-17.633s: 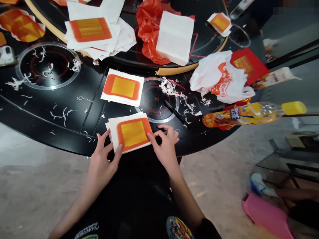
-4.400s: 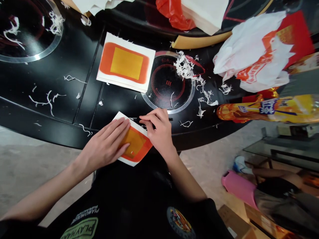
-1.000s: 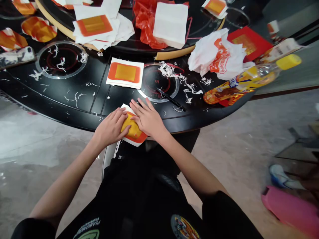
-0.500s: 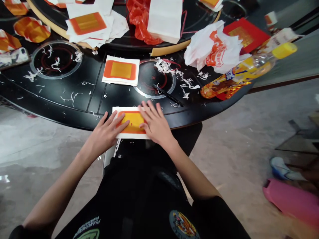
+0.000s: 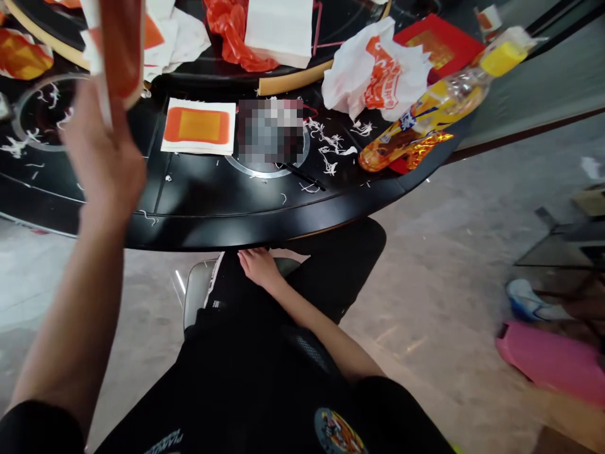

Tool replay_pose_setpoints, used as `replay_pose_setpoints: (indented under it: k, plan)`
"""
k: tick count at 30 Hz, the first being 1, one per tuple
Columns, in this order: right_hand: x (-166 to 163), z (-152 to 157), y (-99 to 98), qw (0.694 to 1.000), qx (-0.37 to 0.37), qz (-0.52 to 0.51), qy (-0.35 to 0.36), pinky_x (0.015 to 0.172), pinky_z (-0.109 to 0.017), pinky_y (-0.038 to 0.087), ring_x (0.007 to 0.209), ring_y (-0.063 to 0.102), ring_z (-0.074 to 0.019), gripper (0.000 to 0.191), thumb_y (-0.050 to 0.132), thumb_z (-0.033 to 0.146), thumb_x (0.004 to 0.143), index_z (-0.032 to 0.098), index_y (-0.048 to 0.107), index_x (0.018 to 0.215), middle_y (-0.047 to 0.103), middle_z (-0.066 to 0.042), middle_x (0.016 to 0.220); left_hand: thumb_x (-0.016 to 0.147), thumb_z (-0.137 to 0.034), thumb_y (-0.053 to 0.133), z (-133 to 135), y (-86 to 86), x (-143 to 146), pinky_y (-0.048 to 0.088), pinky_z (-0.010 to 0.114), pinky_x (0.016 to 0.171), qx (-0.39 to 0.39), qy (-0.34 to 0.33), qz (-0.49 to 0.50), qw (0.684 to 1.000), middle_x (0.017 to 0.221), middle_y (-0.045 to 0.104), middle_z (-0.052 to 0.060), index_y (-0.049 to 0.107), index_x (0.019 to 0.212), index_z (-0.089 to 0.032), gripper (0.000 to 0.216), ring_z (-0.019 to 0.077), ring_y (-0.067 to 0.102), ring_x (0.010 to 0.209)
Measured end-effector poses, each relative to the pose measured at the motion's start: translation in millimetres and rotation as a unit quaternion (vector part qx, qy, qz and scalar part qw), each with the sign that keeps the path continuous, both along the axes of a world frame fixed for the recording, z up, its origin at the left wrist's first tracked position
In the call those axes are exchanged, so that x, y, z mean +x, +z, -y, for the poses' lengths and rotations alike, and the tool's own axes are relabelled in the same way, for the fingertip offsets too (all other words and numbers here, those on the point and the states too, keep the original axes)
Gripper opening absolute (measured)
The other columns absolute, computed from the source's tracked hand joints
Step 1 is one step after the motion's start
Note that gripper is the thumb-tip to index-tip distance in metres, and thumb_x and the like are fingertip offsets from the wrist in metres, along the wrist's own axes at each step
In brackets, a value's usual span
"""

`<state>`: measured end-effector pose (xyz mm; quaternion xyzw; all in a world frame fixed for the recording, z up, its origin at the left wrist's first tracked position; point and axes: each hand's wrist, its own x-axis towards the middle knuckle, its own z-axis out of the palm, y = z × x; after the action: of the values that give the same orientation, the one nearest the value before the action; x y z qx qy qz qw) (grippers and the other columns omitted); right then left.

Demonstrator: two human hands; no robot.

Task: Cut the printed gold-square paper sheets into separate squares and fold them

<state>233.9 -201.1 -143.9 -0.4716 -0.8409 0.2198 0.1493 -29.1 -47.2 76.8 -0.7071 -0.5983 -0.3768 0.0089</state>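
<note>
My left hand, smeared by motion, is raised over the left part of the table. It grips joss paper, white-edged with an orange face, which stands tilted upright near a loose pile of similar sheets. My right hand lies on my lap just below the table edge, fingers stretched out and nothing in them. On the table between the hands rests another stack of joss paper, white with an orange band and gold centre.
White paper shreds and a black pen-like stick lie by a pixelated patch. Right of them are a white plastic bag, a tilted yellow-capped bottle and a red packet. A red bag and white paper block sit behind.
My left hand has lifted the joss paper from the table's front edge and carried it up and left. My right hand has let go and dropped to my lap.
</note>
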Motion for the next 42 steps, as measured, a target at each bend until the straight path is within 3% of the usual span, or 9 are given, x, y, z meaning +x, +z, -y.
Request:
replay_pose_setpoints:
  k: [2, 7, 12, 15, 18, 22, 30, 37, 42]
  plan:
    - [-8, 8, 3.3, 0.999, 0.028, -0.016, -0.002, 0.116, -0.054, 0.053, 0.134, 0.068, -0.0307, 0.038, 0.046, 0.022, 0.112, 0.012, 0.071, 0.138, 0.074, -0.02, 0.14, 0.112, -0.026, 0.039, -20, -28.5, 14, 0.047, 0.053, 0.12, 0.016, 0.009, -0.039, 0.999, 0.143, 0.068, 0.017, 0.057, 0.152, -0.008, 0.047, 0.0323, 0.062, 0.139]
    - [5, 29, 32.5, 0.968, 0.152, -0.12, 0.158, 0.109, -0.029, 0.058, 0.126, 0.071, -0.0154, 0.017, 0.064, 0.034, 0.107, 0.033, 0.081, 0.11, 0.079, 0.003, 0.134, 0.093, -0.004, 0.049, -37, -73.9, 14, 0.032, 0.055, 0.136, -0.048, -0.067, -0.068, 0.994, 0.174, 0.043, 0.004, 0.062, 0.151, -0.018, 0.061, 0.0282, 0.036, 0.161]
    - [63, -19, 88.4, 0.963, 0.226, -0.145, -0.011, 0.072, -0.036, 0.058, 0.076, 0.071, -0.0189, 0.024, 0.055, 0.022, 0.108, 0.023, 0.079, 0.11, 0.08, -0.007, 0.092, 0.092, -0.008, 0.052, -37, -80.3, 6, 0.029, 0.069, 0.133, -0.079, -0.056, -0.061, 0.993, 0.177, 0.036, -0.004, 0.065, 0.149, -0.037, 0.065, 0.0376, 0.026, 0.164]
    - [87, -70, 128.8, 0.941, 0.285, -0.148, -0.106, 0.08, -0.038, 0.056, 0.086, 0.069, -0.021, 0.019, 0.059, 0.027, 0.107, 0.023, 0.077, 0.108, 0.077, -0.007, 0.094, 0.09, -0.008, 0.057, -37, -82.6, 5, 0.03, 0.075, 0.129, -0.082, -0.016, -0.05, 0.995, 0.173, 0.037, -0.001, 0.07, 0.143, -0.041, 0.063, 0.0434, 0.032, 0.157]
    - [96, -116, 149.2, 0.92, 0.319, -0.099, -0.205, 0.094, -0.046, 0.05, 0.103, 0.066, -0.0264, 0.022, 0.059, 0.035, 0.107, 0.023, 0.076, 0.113, 0.075, -0.011, 0.111, 0.091, -0.008, 0.055, -37, -84.4, 3, 0.038, 0.069, 0.126, -0.073, -0.014, -0.034, 0.997, 0.163, 0.046, 0.003, 0.074, 0.138, -0.042, 0.06, 0.0397, 0.045, 0.146]
    - [97, -149, 140.5, 0.935, 0.267, 0.009, -0.234, 0.103, -0.051, 0.04, 0.118, 0.058, -0.0332, 0.025, 0.062, 0.041, 0.105, 0.021, 0.073, 0.116, 0.07, -0.015, 0.127, 0.092, -0.009, 0.047, -47, -80.1, 1, 0.045, 0.062, 0.122, -0.064, -0.031, -0.026, 0.997, 0.144, 0.065, 0.006, 0.078, 0.133, -0.037, 0.058, 0.0345, 0.058, 0.136]
    - [101, -155, 129.9, 0.953, 0.206, 0.038, -0.221, 0.1, -0.047, 0.038, 0.112, 0.055, -0.0315, 0.023, 0.049, 0.027, 0.109, 0.02, 0.07, 0.116, 0.068, -0.013, 0.118, 0.085, -0.01, 0.047, -87, -70.7, -9, 0.046, 0.048, 0.127, -0.086, -0.116, 0.004, 0.99, 0.138, 0.075, 0.003, 0.084, 0.119, -0.027, 0.053, 0.0265, 0.064, 0.138]
    - [105, -155, 130.4, 0.952, 0.188, 0.021, -0.241, 0.095, -0.046, 0.042, 0.11, 0.055, -0.0318, 0.02, 0.052, 0.025, 0.109, 0.02, 0.07, 0.114, 0.067, -0.013, 0.116, 0.073, -0.011, 0.048, -88, -75.7, -12, 0.039, 0.048, 0.134, -0.114, -0.147, 0.025, 0.982, 0.146, 0.072, 0.001, 0.082, 0.123, -0.029, 0.063, 0.0257, 0.062, 0.143]
    - [104, -153, 133.1, 0.956, 0.171, 0.01, -0.24, 0.095, -0.046, 0.042, 0.109, 0.054, -0.0317, 0.019, 0.053, 0.023, 0.108, 0.019, 0.07, 0.116, 0.067, -0.014, 0.116, 0.07, -0.017, 0.055, -96, -50.5, -34, 0.028, 0.062, 0.134, -0.231, -0.176, -0.054, 0.955, 0.166, 0.055, 0.002, 0.076, 0.135, -0.033, 0.07, 0.0338, 0.044, 0.159]
